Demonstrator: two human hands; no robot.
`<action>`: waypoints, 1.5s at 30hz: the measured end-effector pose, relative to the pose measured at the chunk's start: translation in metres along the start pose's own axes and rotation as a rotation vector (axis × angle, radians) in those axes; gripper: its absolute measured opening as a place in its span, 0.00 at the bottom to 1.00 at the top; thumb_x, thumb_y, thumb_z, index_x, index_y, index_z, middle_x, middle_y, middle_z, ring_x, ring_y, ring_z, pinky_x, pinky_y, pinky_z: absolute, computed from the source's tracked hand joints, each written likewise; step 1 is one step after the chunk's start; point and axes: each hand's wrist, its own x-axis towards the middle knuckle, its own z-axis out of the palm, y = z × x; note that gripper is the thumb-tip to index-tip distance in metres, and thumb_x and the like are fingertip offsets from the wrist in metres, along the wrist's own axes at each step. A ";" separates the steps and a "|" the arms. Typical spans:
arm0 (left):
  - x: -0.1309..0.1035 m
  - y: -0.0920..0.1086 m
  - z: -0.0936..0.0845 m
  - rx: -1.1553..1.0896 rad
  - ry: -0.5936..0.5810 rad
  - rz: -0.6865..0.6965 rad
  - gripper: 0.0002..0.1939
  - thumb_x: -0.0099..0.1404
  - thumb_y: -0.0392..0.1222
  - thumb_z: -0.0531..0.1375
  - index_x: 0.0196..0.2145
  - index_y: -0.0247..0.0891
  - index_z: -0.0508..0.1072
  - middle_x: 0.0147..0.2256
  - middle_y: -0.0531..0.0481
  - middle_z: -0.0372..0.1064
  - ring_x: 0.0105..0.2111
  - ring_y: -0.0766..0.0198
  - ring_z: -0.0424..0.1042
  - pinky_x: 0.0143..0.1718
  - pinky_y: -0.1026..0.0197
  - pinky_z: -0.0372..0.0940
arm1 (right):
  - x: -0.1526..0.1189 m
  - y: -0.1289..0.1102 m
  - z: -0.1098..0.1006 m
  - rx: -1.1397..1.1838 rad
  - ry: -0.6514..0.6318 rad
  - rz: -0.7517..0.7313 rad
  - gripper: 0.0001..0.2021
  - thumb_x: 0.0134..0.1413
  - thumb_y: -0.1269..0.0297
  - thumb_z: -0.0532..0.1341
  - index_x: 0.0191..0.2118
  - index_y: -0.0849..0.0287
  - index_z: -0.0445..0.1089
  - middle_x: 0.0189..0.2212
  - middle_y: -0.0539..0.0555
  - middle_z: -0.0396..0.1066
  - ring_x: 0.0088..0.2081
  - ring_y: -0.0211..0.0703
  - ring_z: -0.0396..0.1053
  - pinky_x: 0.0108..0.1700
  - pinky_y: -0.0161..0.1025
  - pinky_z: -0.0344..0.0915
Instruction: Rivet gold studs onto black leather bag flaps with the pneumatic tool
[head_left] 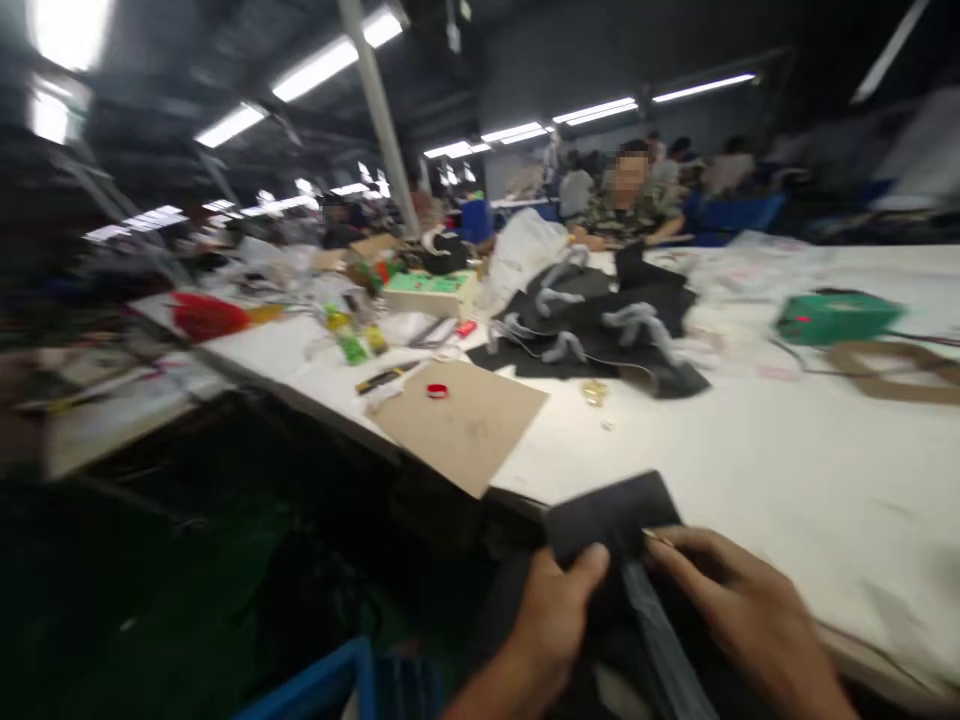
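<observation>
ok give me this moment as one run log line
left hand: gripping black piece | right hand: pinching small pale item, blurred | table: brown board, red ring, dark pieces

Both hands are bare and pretty close together by the table's (795,480) near edge. Left hand (551,610) — thumb up front, stretched toward the other one, fingers mostly hidden. Right hand (739,595) — thumb and index pinched, wrist angling inward.

Indistinct small piece (655,538) in right hand (739,592)
</observation>
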 end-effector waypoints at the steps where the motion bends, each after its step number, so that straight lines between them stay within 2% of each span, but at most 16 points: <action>1: 0.006 -0.001 0.008 0.042 -0.020 0.024 0.25 0.63 0.54 0.71 0.50 0.32 0.81 0.48 0.38 0.82 0.51 0.42 0.79 0.60 0.43 0.68 | -0.004 -0.003 -0.009 0.034 -0.015 0.029 0.18 0.54 0.40 0.68 0.33 0.50 0.82 0.34 0.54 0.82 0.36 0.54 0.79 0.39 0.44 0.76; 5: 0.026 -0.005 0.031 0.116 -0.096 0.016 0.26 0.67 0.52 0.69 0.56 0.34 0.79 0.53 0.40 0.80 0.52 0.46 0.79 0.60 0.48 0.69 | 0.003 0.000 -0.023 0.048 0.017 0.039 0.10 0.60 0.52 0.67 0.35 0.52 0.81 0.35 0.52 0.81 0.37 0.50 0.78 0.41 0.42 0.73; 10: 0.020 -0.010 0.052 0.240 -0.138 0.031 0.24 0.67 0.52 0.68 0.55 0.34 0.81 0.53 0.42 0.81 0.53 0.46 0.79 0.58 0.50 0.71 | -0.006 0.010 -0.037 -0.014 0.062 -0.080 0.05 0.63 0.61 0.66 0.37 0.53 0.79 0.35 0.51 0.80 0.36 0.45 0.77 0.41 0.40 0.72; 13: 0.017 -0.010 0.056 0.328 -0.145 0.070 0.24 0.67 0.53 0.68 0.54 0.35 0.82 0.51 0.43 0.82 0.53 0.45 0.79 0.57 0.51 0.72 | -0.011 0.010 -0.039 -0.062 0.081 -0.154 0.04 0.65 0.63 0.66 0.38 0.54 0.79 0.34 0.51 0.80 0.36 0.44 0.76 0.41 0.39 0.71; 21: 0.004 -0.016 0.037 0.604 -0.132 0.214 0.23 0.72 0.55 0.62 0.54 0.36 0.82 0.51 0.44 0.82 0.55 0.46 0.78 0.55 0.53 0.73 | -0.017 0.000 -0.027 -0.160 0.041 -0.296 0.05 0.68 0.68 0.64 0.42 0.54 0.79 0.37 0.52 0.80 0.38 0.43 0.78 0.42 0.39 0.72; 25: -0.002 -0.019 0.028 0.620 -0.127 0.244 0.24 0.74 0.56 0.60 0.56 0.36 0.80 0.52 0.44 0.81 0.54 0.48 0.78 0.56 0.53 0.72 | -0.023 -0.002 -0.016 -0.142 0.088 -0.283 0.04 0.66 0.70 0.66 0.42 0.54 0.80 0.38 0.50 0.81 0.39 0.43 0.79 0.44 0.39 0.72; 29: -0.006 -0.018 0.020 0.614 -0.133 0.273 0.23 0.76 0.55 0.58 0.58 0.38 0.79 0.55 0.44 0.79 0.57 0.49 0.76 0.60 0.52 0.70 | -0.028 -0.007 -0.004 -0.187 0.188 -0.253 0.02 0.63 0.68 0.70 0.39 0.53 0.79 0.35 0.49 0.81 0.37 0.43 0.78 0.42 0.41 0.70; 32: -0.012 -0.018 0.014 0.616 -0.140 0.286 0.23 0.76 0.55 0.57 0.58 0.38 0.79 0.55 0.43 0.79 0.57 0.50 0.76 0.61 0.51 0.69 | -0.031 -0.012 0.002 -0.251 0.201 -0.310 0.03 0.64 0.69 0.69 0.38 0.53 0.78 0.34 0.49 0.80 0.37 0.43 0.77 0.43 0.42 0.68; 34: -0.017 -0.017 0.012 0.606 -0.149 0.291 0.23 0.76 0.55 0.57 0.57 0.38 0.78 0.55 0.42 0.79 0.57 0.50 0.76 0.62 0.51 0.68 | -0.034 -0.016 0.005 -0.289 0.186 -0.364 0.03 0.65 0.70 0.68 0.40 0.54 0.78 0.36 0.49 0.81 0.38 0.43 0.77 0.45 0.43 0.68; 37: -0.025 -0.014 0.009 0.555 -0.184 0.289 0.25 0.75 0.57 0.58 0.59 0.38 0.77 0.55 0.41 0.78 0.55 0.49 0.76 0.60 0.51 0.70 | -0.044 -0.023 0.004 -0.292 0.112 -0.403 0.11 0.65 0.71 0.67 0.51 0.54 0.76 0.43 0.52 0.80 0.44 0.46 0.77 0.49 0.45 0.70; 40: -0.035 -0.008 0.005 0.499 -0.255 0.341 0.32 0.73 0.63 0.57 0.65 0.40 0.71 0.60 0.39 0.73 0.57 0.46 0.75 0.60 0.47 0.70 | -0.057 -0.033 -0.003 -0.222 -0.083 -0.367 0.25 0.62 0.67 0.67 0.64 0.54 0.68 0.55 0.58 0.75 0.55 0.52 0.73 0.57 0.49 0.70; 43: -0.047 -0.005 -0.001 0.508 -0.301 0.476 0.39 0.73 0.68 0.52 0.72 0.43 0.62 0.70 0.39 0.61 0.68 0.41 0.63 0.68 0.43 0.61 | -0.068 -0.043 -0.008 -0.188 -0.230 -0.358 0.38 0.59 0.61 0.70 0.72 0.52 0.57 0.65 0.60 0.65 0.65 0.56 0.64 0.66 0.54 0.65; 45: -0.055 -0.007 -0.006 0.521 -0.315 0.557 0.41 0.73 0.70 0.50 0.74 0.46 0.58 0.73 0.41 0.54 0.72 0.40 0.55 0.72 0.41 0.56 | -0.072 -0.047 -0.005 -0.157 -0.216 -0.363 0.41 0.56 0.58 0.72 0.72 0.51 0.57 0.66 0.61 0.64 0.66 0.58 0.62 0.68 0.56 0.62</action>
